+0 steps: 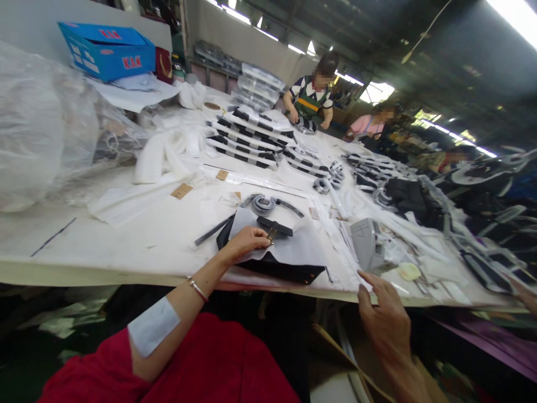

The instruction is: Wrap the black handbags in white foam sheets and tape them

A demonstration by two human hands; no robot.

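Observation:
A black bag (pixel 289 271) lies at the table's front edge, partly covered by a white sheet (pixel 289 246). On the sheet rests a short black strap piece (pixel 282 226) with a brass-coloured metal clasp (pixel 272 233). My left hand (pixel 247 243) pinches the clasp between thumb and fingers. A coiled strap in clear wrapping (pixel 263 205) sits just behind the bag. To the right, my right hand (pixel 384 316) is held over the table edge, fingers apart, holding nothing. The grey tape dispenser (pixel 366 243) stands beyond it.
Stacked black-and-white wrapped pieces (pixel 255 137) lie at mid-table. A blue box (pixel 109 53) and clear plastic bags (pixel 46 129) are at the left. Brown tags (pixel 182 191) are scattered about. Two people work farther along, and part of another hand (pixel 524 294) shows at the right edge.

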